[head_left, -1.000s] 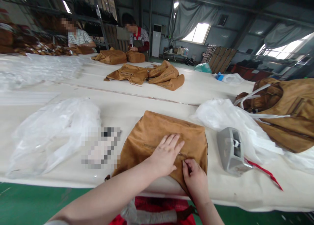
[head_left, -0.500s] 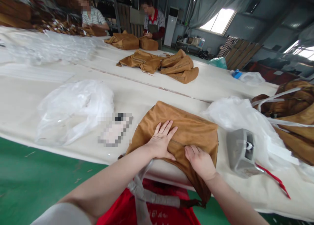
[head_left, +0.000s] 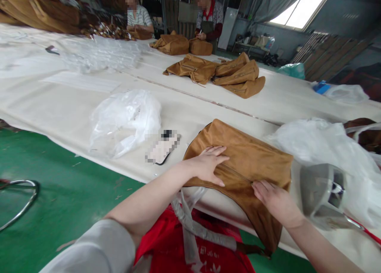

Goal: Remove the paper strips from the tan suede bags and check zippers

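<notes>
A tan suede bag lies flat at the near edge of the white table, its lower part hanging over the edge. My left hand rests flat on the bag's left half, fingers stretched out. My right hand presses on the bag by the right end of its zipper line, fingers together and pointing left. Whether they pinch the zipper pull I cannot make out.
A grey tape dispenser with a red strap stands right of the bag, before crumpled clear plastic. More plastic and a blurred flat item lie left. Further tan bags sit mid-table. Two people work at the far side. A red container is below.
The view has swung left. My hands have moved apart on the bag, the right one to the right along the zipper line. More of the bag hangs over the table edge.
</notes>
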Motion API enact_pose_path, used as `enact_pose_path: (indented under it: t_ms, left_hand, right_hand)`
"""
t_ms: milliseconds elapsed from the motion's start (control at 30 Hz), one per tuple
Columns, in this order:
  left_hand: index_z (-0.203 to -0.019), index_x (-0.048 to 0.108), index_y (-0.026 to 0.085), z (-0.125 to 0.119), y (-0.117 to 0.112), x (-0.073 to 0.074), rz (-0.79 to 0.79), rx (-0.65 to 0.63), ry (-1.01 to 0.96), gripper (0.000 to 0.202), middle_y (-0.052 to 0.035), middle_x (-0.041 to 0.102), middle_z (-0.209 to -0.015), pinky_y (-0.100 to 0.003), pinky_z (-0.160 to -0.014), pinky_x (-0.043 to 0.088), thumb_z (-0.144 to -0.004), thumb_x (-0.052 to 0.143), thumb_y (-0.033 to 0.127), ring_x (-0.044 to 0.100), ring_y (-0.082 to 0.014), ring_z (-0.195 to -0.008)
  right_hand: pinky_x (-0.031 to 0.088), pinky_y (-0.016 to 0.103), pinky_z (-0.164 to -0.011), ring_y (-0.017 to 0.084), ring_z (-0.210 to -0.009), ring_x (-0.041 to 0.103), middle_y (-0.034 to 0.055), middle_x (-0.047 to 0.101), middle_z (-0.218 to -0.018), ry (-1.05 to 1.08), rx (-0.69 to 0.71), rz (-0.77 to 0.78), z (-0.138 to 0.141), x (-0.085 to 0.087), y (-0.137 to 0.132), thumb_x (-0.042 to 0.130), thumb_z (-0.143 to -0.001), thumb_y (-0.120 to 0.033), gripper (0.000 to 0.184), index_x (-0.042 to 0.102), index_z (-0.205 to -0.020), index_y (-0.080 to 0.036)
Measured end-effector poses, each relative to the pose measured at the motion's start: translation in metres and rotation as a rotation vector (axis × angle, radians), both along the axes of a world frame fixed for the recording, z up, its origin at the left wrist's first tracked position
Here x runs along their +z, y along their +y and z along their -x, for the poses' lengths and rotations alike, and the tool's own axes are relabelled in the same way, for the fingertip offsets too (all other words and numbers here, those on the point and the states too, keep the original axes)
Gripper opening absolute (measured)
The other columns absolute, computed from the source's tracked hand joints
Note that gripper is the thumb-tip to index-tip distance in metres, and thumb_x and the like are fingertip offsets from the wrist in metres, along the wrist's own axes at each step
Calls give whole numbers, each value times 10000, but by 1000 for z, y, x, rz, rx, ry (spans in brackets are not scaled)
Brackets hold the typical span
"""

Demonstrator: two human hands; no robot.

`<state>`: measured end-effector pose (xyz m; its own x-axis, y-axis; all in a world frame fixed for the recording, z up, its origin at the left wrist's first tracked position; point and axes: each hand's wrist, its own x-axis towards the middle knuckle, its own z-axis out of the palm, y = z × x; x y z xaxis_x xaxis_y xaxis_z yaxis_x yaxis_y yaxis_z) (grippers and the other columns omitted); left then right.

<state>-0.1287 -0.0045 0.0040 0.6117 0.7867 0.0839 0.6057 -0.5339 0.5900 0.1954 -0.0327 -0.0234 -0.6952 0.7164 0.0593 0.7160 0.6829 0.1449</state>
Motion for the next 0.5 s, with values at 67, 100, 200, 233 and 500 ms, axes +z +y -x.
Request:
enact_pose_path:
  t_ms: [67,100,200,233,500]
  left_hand:
    - [-1280,572,167,28,0,10,25,96,-211,635,-145,401,-1481,-412,-1152,236,-750,699,494,352,-284,-1375]
    - [-1262,591,171,41,1,10,18,186,-338,577,-132,450,-1449,-399,-1156,236,-786,666,488,380,-277,-1358]
    - [-1270,590,205,63,2,-7,157,489,-710,566,-85,499,-1417,-418,-1177,196,-820,603,548,347,-288,-1378]
    - [-1281,582,211,64,3,-17,258,556,-814,581,-76,501,-1418,-428,-1178,191,-830,573,578,337,-292,-1385]
    - [-1147,660,170,55,10,-55,570,569,-1263,540,-79,632,-1267,-430,-1162,247,-799,615,579,440,-296,-1312]
  right_hand:
    - [484,320,-747,194,-782,643,76,679,-895,77,-57,-8,2,4,-6,463,-946,-229,186,644,-941,-189]
    - [493,338,-795,212,-851,650,87,680,-950,124,-94,-24,6,7,-12,490,-938,-294,186,635,-986,-189]
    - [439,439,-994,309,-1207,521,160,550,-1312,222,-162,-56,30,10,-36,586,-836,-460,574,479,-1312,-157]
    - [408,461,-1037,329,-1293,439,167,456,-1418,221,-164,-47,40,8,-43,600,-808,-458,713,372,-1406,-145]
    - [416,468,-1033,347,-1225,489,203,500,-1368,74,-214,-77,83,-11,-30,582,-724,-115,695,404,-1396,-106]
